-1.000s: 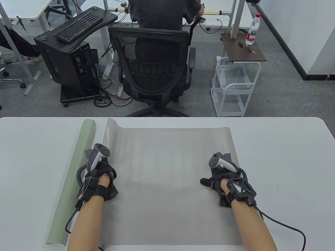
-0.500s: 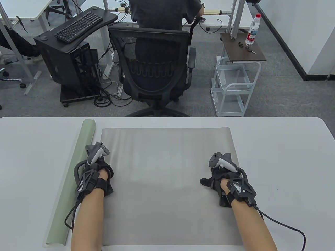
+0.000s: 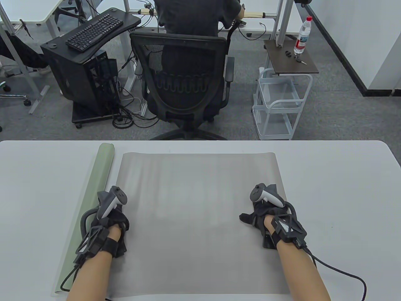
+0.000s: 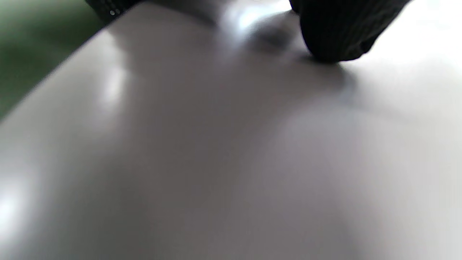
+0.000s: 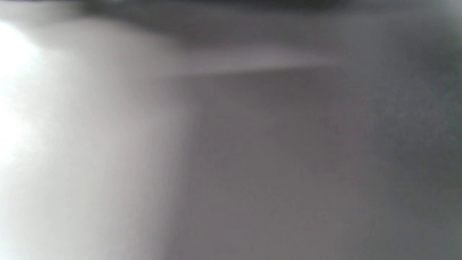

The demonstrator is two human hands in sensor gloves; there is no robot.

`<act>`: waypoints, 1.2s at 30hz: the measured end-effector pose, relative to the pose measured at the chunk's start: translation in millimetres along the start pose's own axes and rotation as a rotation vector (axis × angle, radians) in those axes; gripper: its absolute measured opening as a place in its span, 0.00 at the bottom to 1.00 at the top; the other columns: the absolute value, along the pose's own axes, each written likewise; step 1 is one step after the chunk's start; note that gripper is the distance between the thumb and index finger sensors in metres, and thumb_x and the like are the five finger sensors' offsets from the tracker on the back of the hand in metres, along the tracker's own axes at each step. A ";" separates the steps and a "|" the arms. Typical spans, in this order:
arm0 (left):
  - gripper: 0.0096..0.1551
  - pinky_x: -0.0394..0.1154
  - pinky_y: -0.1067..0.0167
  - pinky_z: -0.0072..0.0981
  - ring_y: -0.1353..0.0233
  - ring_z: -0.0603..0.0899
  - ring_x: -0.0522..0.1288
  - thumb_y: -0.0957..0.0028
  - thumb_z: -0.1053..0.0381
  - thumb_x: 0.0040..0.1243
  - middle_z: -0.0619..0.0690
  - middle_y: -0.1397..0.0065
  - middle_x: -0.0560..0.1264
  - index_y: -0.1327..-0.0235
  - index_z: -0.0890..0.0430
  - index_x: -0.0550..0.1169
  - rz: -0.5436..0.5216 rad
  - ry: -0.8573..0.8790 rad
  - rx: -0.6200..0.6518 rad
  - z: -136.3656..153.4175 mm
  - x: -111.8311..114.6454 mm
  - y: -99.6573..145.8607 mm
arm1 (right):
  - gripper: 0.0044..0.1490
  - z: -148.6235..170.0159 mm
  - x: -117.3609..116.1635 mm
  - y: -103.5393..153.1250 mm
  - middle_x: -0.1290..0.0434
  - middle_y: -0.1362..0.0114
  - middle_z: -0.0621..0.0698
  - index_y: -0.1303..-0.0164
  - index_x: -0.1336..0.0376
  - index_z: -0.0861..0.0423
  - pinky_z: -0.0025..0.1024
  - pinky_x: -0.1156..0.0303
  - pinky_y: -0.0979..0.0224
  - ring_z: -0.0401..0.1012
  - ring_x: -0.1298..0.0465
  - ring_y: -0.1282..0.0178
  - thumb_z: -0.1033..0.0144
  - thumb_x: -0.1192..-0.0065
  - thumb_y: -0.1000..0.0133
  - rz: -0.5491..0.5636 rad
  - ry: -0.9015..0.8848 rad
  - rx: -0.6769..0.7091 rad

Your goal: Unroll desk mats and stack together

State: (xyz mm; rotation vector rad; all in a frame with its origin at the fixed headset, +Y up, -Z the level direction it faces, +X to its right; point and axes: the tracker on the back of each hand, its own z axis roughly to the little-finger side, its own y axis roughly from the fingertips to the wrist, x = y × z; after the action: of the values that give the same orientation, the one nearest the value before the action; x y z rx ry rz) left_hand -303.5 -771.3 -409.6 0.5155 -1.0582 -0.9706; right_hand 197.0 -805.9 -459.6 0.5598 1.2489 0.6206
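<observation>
A grey desk mat [image 3: 197, 219] lies unrolled and flat on the white table [image 3: 344, 203]. A green mat [image 3: 89, 213] lies rolled up along its left edge. My left hand [image 3: 111, 219] rests palm down on the grey mat's left edge, beside the green roll. My right hand [image 3: 261, 214] rests flat on the grey mat near its right edge. The left wrist view shows a gloved fingertip [image 4: 335, 36] touching the grey mat [image 4: 231, 162], with the green roll [image 4: 29, 47] at the corner. The right wrist view shows only a blurred grey mat [image 5: 270, 162].
Past the table's far edge stand an office chair [image 3: 188, 84] with a seated person, a white wire cart [image 3: 278, 103] and a computer tower [image 3: 81, 78]. Bare table lies to the left of the green roll and to the right of the grey mat.
The grey mat's curled far left corner has flattened. My left hand has slid back toward me and a little left along the mat's edge. My right hand has not moved.
</observation>
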 end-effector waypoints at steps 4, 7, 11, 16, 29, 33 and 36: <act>0.39 0.77 0.45 0.45 0.37 0.58 0.75 0.57 0.44 0.64 0.61 0.23 0.55 0.33 0.36 0.60 0.026 -0.002 0.040 14.6 15.7 25.9 | 0.63 -0.1 -0.2 0.1 0.93 0.30 0.50 0.39 0.88 0.40 0.66 0.77 0.29 0.55 0.87 0.29 0.27 0.59 0.60 0.003 -0.001 0.001; 0.39 0.77 0.46 0.45 0.38 0.59 0.75 0.57 0.45 0.65 0.62 0.23 0.54 0.33 0.37 0.60 0.029 -0.028 0.055 21.0 25.4 42.7 | 0.63 -0.1 -0.2 0.2 0.93 0.30 0.49 0.39 0.88 0.40 0.66 0.77 0.29 0.55 0.87 0.29 0.27 0.59 0.60 0.003 -0.001 0.000; 0.40 0.78 0.48 0.44 0.38 0.60 0.76 0.58 0.46 0.66 0.63 0.23 0.54 0.33 0.42 0.62 0.011 -0.121 0.082 22.5 35.0 64.0 | 0.63 0.0 -0.3 0.1 0.93 0.30 0.49 0.39 0.88 0.40 0.66 0.77 0.29 0.55 0.87 0.29 0.27 0.59 0.60 0.004 -0.002 0.000; 0.42 0.77 0.48 0.43 0.38 0.61 0.75 0.59 0.46 0.68 0.65 0.22 0.51 0.32 0.47 0.62 0.036 -0.235 0.094 19.9 43.8 83.5 | 0.63 0.1 -0.4 0.2 0.93 0.30 0.49 0.39 0.88 0.40 0.66 0.77 0.29 0.55 0.87 0.29 0.27 0.59 0.60 0.001 -0.003 0.000; 0.43 0.78 0.51 0.41 0.40 0.60 0.77 0.60 0.46 0.69 0.66 0.22 0.50 0.33 0.52 0.63 0.045 -0.372 0.109 27.1 64.1 115.7 | 0.63 0.2 -0.3 0.0 0.93 0.30 0.50 0.39 0.88 0.41 0.66 0.78 0.29 0.56 0.88 0.30 0.27 0.58 0.60 -0.007 -0.009 0.005; 0.40 0.75 0.44 0.51 0.32 0.68 0.71 0.59 0.43 0.67 0.66 0.21 0.47 0.35 0.54 0.68 0.016 -0.451 0.079 22.8 69.2 128.1 | 0.63 0.4 -0.4 -0.4 0.93 0.31 0.50 0.39 0.88 0.41 0.66 0.78 0.30 0.56 0.88 0.30 0.27 0.58 0.59 -0.005 -0.011 0.011; 0.39 0.68 0.37 0.59 0.25 0.72 0.61 0.60 0.42 0.66 0.63 0.21 0.48 0.37 0.57 0.70 0.003 -0.461 0.109 20.9 72.8 129.0 | 0.63 0.3 -0.5 -0.5 0.93 0.31 0.50 0.39 0.88 0.41 0.66 0.78 0.30 0.56 0.88 0.30 0.27 0.58 0.59 -0.006 -0.012 0.010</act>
State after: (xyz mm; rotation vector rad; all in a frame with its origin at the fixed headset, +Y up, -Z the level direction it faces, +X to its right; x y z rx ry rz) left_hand -257.9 -767.0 -267.2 0.3855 -1.5301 -1.0601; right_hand 197.3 -806.6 -459.6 0.5672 1.2430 0.6052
